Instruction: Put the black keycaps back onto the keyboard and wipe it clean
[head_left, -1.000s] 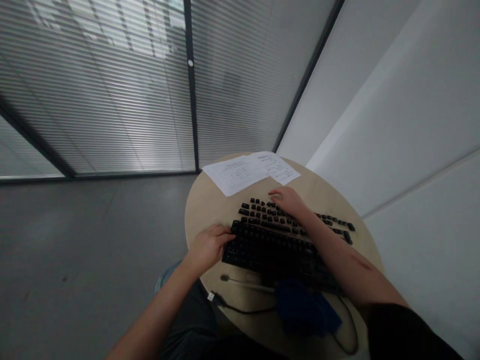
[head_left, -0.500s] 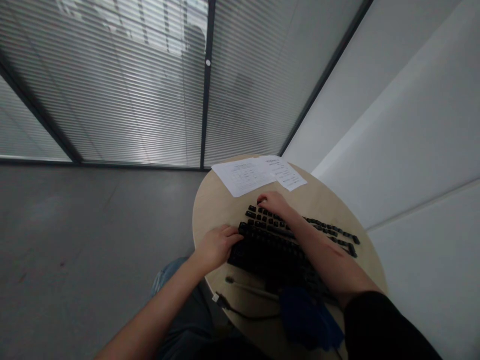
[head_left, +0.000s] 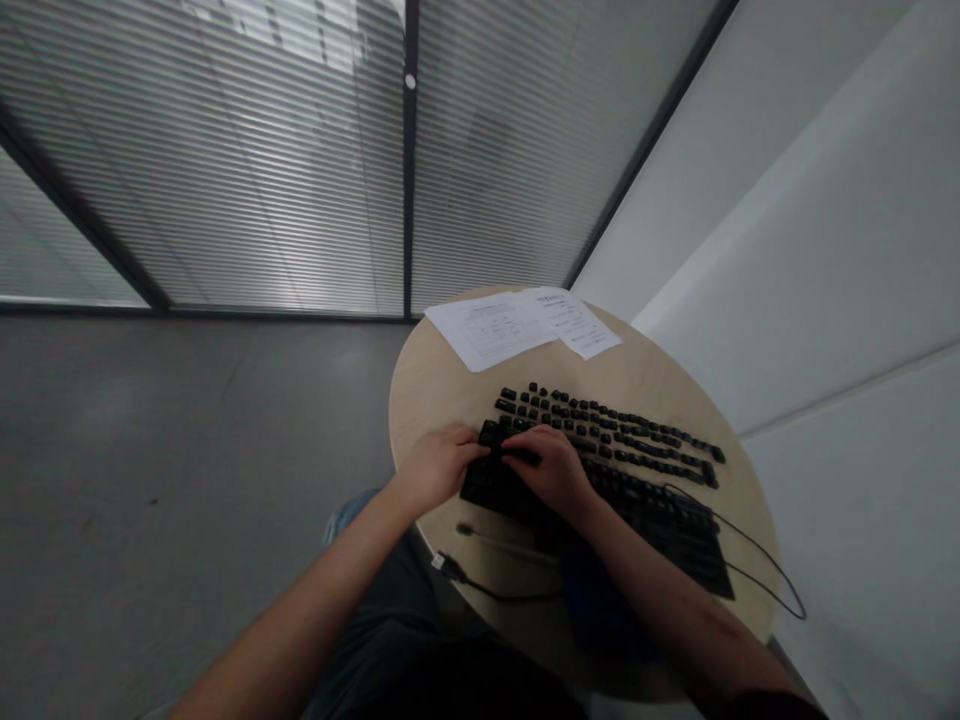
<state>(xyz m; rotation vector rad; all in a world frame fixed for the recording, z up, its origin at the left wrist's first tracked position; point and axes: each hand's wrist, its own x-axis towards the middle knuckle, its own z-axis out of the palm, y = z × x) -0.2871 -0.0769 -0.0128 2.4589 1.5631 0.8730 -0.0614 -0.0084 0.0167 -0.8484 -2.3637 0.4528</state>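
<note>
Nothing can be read: the left printed sheet at the far side of the round table bears tiny blurred lines, the right printed sheet a larger heading; any legends on the loose keycaps are indistinct.

Tabletop: papers, far edge | keycap rows, between papers and keyboard | keyboard, across near half | cable plug, near-left edge

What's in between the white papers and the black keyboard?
In the head view, rows of loose black keycaps lie between the papers and the keyboard, with a strip of table nearer the papers.
</note>
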